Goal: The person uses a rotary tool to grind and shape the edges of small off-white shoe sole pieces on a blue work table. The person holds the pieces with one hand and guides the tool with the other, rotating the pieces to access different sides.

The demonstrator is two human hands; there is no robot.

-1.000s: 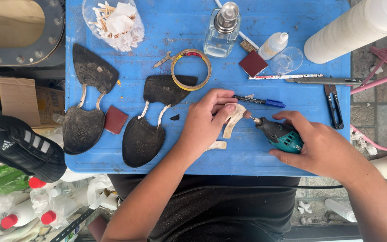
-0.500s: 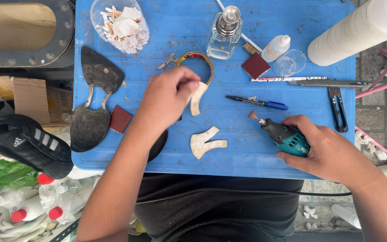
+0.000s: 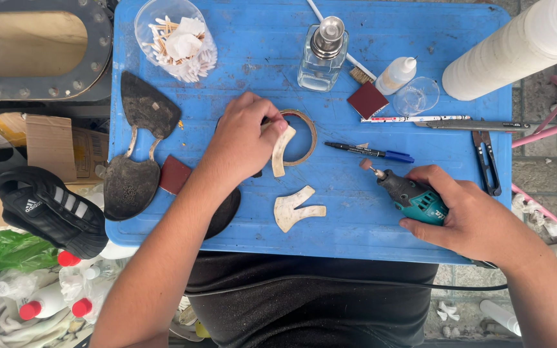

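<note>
My left hand (image 3: 240, 145) holds a curved cream-coloured piece (image 3: 282, 149) over a thin ring (image 3: 307, 132) on the blue table (image 3: 240, 48). My right hand (image 3: 469, 216) grips a teal rotary tool (image 3: 410, 193) whose grinding tip points up-left, resting near the table's front edge. A second cream cut-out piece (image 3: 296, 209) lies loose between the two hands. A blue-capped marker (image 3: 369, 152) lies just above the tool's tip.
Two dark shoe soles (image 3: 138, 151) and a maroon sandpaper block (image 3: 175, 174) lie at left. At the back stand a bowl of wooden scraps (image 3: 178, 38), a glass bottle (image 3: 320, 58), a glue bottle (image 3: 396, 75) and a white roll (image 3: 517, 48). Nippers (image 3: 487, 158) lie at right.
My left hand carried the curved cream piece from beside the rotary tool to the ring farther back and left. The other cream piece stayed on the table. My right hand barely moved.
</note>
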